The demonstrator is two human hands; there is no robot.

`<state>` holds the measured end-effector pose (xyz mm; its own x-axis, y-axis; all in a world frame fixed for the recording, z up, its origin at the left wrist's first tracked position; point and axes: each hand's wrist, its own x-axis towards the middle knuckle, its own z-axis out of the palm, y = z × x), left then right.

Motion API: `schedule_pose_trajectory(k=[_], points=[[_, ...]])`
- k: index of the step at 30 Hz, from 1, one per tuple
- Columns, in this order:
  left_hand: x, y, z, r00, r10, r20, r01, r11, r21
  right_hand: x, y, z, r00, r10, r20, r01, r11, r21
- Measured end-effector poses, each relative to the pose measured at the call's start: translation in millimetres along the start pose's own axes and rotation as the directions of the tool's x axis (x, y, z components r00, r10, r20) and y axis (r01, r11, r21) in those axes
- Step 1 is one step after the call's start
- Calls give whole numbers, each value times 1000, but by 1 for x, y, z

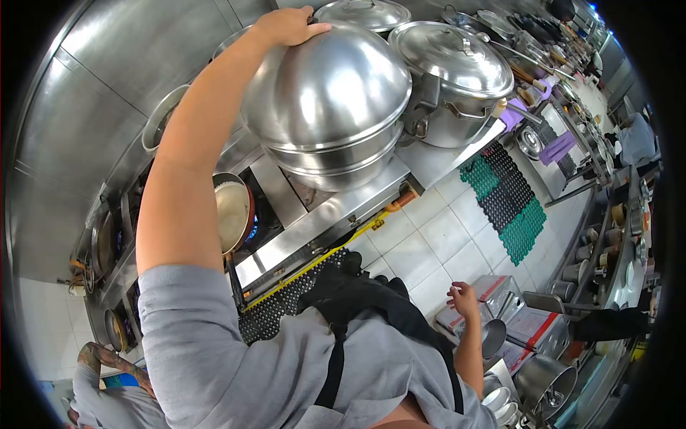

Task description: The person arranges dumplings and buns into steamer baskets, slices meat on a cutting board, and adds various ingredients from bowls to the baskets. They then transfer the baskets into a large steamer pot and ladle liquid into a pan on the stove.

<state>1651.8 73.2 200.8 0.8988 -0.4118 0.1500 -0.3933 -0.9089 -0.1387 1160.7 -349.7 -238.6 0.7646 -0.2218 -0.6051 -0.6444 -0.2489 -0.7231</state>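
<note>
My left hand (287, 27) reaches up to the top of a large domed steel lid (329, 86), its fingers closed around the small dark handle there. The lid sits on a stacked steel steamer pot (339, 161) on the stove. Beneath my left arm, a pan (233, 214) with pale contents rests over a lit blue burner. My right hand (463, 299) hangs low at my side, fingers apart and holding nothing, near red-and-white metal tins (493, 289).
A large lidded pot (454, 79) stands right of the steamer. A yellow pipe (321, 259) runs along the stove front. Green and black mats (504, 200) lie on the tiled floor. Another person (107, 386) is at lower left; shelves of bowls line the right.
</note>
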Motion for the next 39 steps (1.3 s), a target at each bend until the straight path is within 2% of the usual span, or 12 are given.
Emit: schedule_pose_trajectory(k=[8, 9, 12, 13, 14, 16, 18, 21, 25, 30, 34, 39], points=[[-37, 40, 2, 960, -116, -256, 149, 982, 113, 9, 5, -7, 999, -29, -46, 29, 1000, 6], [-74, 65, -25, 952, -132, -275, 122, 991, -54, 14, -3, -5, 999, -28, -40, 29, 1000, 8], [-157, 107, 26, 879, 103, -465, -365, 774, -518, 28, -14, 8, 999, -31, 37, 31, 999, -14], [-214, 132, 9, 972, 236, -19, -172, 649, -741, 35, -17, 12, 996, -45, 79, 49, 998, -49], [-237, 144, 65, 859, 512, -28, -251, 372, -894, 40, -19, 17, 989, -40, 142, 53, 995, -86], [-296, 160, 87, 642, 766, 38, -297, 293, -909, 53, -28, 27, 972, -20, 233, 59, 985, -161], [-341, 170, 116, 793, 565, 230, 18, 355, -935, 65, -40, 38, 954, -17, 298, 90, 968, -233], [-385, 170, 139, 928, 296, 226, 57, 486, -872, 76, -67, 56, 920, -27, 392, 158, 939, -307], [-414, 124, 94, 923, 310, 228, 133, 298, -945, 91, -105, 81, 871, -65, 488, 302, 852, -427], [-466, 54, 74, 988, -157, 7, 38, 190, -981, 93, -147, 112, 871, -89, 482, 337, 824, -457], [-515, -6, 79, 820, -549, 163, 326, 214, -921, 91, -160, 141, 865, -68, 498, 345, 801, -489], [-601, -92, 220, 277, -941, 197, 919, 199, -341, 65, -192, 209, 837, -22, 547, 360, 775, -520]])
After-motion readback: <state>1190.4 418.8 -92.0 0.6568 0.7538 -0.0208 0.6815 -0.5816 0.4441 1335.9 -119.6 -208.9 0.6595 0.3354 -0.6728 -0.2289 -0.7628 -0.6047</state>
